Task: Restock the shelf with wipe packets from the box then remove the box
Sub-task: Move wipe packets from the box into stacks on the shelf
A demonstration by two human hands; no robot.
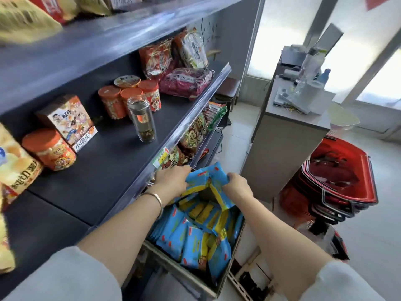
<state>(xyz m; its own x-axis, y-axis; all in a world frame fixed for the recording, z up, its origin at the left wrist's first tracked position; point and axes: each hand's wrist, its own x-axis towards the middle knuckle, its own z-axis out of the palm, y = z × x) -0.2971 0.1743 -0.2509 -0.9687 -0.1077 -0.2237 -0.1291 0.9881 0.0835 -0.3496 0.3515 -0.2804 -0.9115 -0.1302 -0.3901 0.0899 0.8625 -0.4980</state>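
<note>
While the dark shelf (104,161) stands along the left, the cardboard box (208,276) sits low beside it, crowded with blue wipe packets (191,242); above the box, the left hand (171,181) and right hand (235,185) both clamp a raised bunch of packets (208,177); a bangle (156,199) circles the left wrist.

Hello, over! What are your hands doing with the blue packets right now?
Left hand and right hand both gripping blue wipe packets above the box. Box still full. Shelf edge close beside left hand.
</note>
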